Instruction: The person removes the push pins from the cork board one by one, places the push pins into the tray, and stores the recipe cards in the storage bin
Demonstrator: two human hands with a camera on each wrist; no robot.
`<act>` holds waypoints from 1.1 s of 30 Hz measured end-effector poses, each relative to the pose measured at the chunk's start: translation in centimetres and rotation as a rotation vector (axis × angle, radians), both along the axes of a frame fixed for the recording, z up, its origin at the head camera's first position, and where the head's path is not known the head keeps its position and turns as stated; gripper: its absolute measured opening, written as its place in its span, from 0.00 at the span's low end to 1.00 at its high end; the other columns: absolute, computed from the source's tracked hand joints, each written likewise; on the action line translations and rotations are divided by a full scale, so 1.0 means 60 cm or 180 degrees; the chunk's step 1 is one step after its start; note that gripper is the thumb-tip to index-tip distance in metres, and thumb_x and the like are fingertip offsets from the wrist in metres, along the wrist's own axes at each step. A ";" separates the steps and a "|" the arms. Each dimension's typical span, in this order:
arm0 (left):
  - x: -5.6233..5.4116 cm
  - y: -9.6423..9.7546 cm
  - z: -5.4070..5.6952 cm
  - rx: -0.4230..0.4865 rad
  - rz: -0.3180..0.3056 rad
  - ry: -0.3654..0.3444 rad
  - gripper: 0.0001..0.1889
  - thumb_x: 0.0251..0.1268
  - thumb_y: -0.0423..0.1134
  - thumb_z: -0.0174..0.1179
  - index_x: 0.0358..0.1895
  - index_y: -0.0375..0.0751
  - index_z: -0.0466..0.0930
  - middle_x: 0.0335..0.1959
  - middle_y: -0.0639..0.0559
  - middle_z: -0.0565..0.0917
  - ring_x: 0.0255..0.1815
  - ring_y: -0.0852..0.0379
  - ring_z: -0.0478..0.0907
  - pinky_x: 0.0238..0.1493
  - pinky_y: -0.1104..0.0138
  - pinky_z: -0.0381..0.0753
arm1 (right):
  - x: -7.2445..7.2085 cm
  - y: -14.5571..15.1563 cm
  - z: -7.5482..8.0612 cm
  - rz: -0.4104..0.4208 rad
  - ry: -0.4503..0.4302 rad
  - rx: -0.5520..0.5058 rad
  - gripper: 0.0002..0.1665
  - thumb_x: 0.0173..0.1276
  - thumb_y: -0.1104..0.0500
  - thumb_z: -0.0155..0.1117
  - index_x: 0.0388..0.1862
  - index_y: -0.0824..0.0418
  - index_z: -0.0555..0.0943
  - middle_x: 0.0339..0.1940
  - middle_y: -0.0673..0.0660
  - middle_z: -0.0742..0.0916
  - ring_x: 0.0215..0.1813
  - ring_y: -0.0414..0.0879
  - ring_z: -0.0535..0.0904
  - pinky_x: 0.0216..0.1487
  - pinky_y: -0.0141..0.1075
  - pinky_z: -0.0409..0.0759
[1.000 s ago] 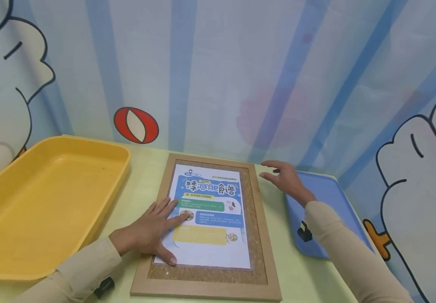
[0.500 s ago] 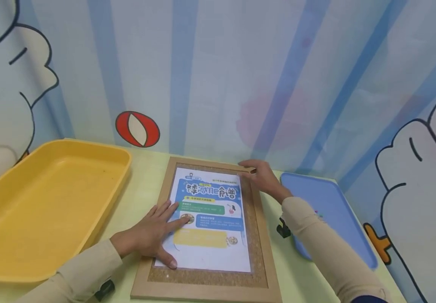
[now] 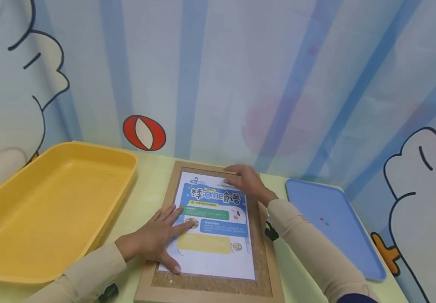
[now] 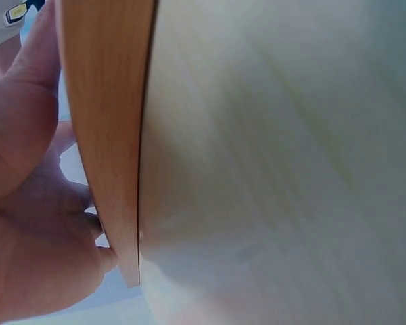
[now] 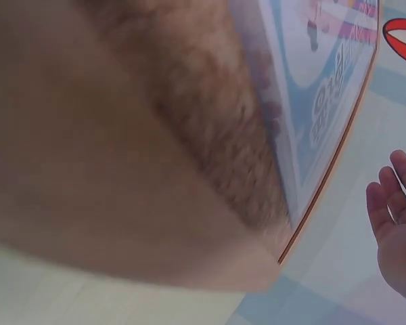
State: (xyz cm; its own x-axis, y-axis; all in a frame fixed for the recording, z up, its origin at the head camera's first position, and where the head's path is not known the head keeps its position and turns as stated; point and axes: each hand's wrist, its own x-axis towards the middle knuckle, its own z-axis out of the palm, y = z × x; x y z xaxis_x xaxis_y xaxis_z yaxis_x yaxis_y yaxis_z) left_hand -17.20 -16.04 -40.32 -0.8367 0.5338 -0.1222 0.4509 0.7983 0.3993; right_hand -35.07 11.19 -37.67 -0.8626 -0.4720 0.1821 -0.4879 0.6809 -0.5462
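A wood-framed cork board (image 3: 210, 287) lies on the table with a printed sheet (image 3: 206, 265) on its cork. My left hand (image 3: 153, 233) rests with spread fingers on the sheet's left side. In the left wrist view, the same hand (image 4: 34, 230) shows beside the frame's wooden edge (image 4: 111, 115). Over the board's top right corner is my right hand (image 3: 249, 184), its thumb and a finger apart near the sheet's upper edge. The right wrist view shows that hand (image 5: 400, 237) with extended fingers and nothing visible in them.
A yellow tray (image 3: 40, 202) stands at the left. To the right lies a blue tray (image 3: 339, 244) with small red and green pieces (image 3: 322, 219), too small to identify. A patterned curtain (image 3: 218, 92) rises behind the table (image 3: 150, 176).
My right hand has moved left from beside the blue tray to above the board's top right corner. The left hand has stayed on the sheet. The view has shifted slightly.
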 end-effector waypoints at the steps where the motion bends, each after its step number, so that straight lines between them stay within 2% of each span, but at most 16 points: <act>1: 0.000 0.000 0.001 0.0001 -0.0001 -0.0014 0.61 0.36 0.71 0.73 0.78 0.53 0.58 0.82 0.32 0.44 0.82 0.30 0.34 0.77 0.35 0.36 | 0.001 -0.004 0.000 -0.0003 -0.0010 0.0056 0.25 0.69 0.52 0.67 0.63 0.58 0.81 0.66 0.59 0.82 0.68 0.57 0.77 0.66 0.53 0.76; 8: 0.000 -0.002 0.003 -0.0022 0.0031 -0.0041 0.61 0.36 0.71 0.73 0.79 0.54 0.58 0.82 0.33 0.43 0.82 0.31 0.34 0.78 0.36 0.36 | 0.001 -0.041 0.001 0.0088 -0.0218 0.0126 0.25 0.70 0.52 0.66 0.64 0.57 0.80 0.67 0.58 0.82 0.71 0.58 0.74 0.71 0.56 0.71; 14: 0.002 -0.002 -0.002 -0.0009 0.0017 -0.0046 0.62 0.35 0.71 0.74 0.78 0.53 0.58 0.82 0.32 0.44 0.82 0.31 0.35 0.78 0.36 0.36 | -0.003 -0.067 -0.013 0.0073 -0.0375 0.0184 0.24 0.71 0.51 0.66 0.64 0.55 0.79 0.67 0.56 0.81 0.71 0.55 0.74 0.72 0.52 0.71; 21: 0.002 -0.002 0.000 0.0004 0.0028 -0.0031 0.61 0.35 0.71 0.74 0.78 0.53 0.58 0.82 0.33 0.44 0.82 0.31 0.34 0.78 0.36 0.36 | -0.009 -0.087 -0.012 0.0123 -0.0308 0.0283 0.24 0.71 0.51 0.65 0.64 0.54 0.80 0.67 0.56 0.82 0.72 0.54 0.74 0.72 0.51 0.71; 26: 0.003 -0.001 0.001 0.0016 0.0018 -0.0048 0.61 0.36 0.70 0.74 0.78 0.53 0.58 0.82 0.32 0.44 0.82 0.31 0.34 0.78 0.36 0.36 | -0.014 -0.097 -0.015 0.0093 -0.0365 0.0399 0.24 0.72 0.50 0.65 0.65 0.54 0.79 0.66 0.55 0.82 0.71 0.54 0.75 0.72 0.50 0.72; 33: 0.000 -0.002 -0.001 -0.0003 0.0009 -0.0020 0.61 0.36 0.71 0.74 0.78 0.53 0.58 0.82 0.32 0.43 0.82 0.31 0.34 0.78 0.36 0.36 | -0.025 -0.111 -0.024 0.0285 -0.0220 0.0482 0.21 0.71 0.52 0.66 0.60 0.57 0.82 0.59 0.55 0.86 0.63 0.51 0.80 0.68 0.46 0.76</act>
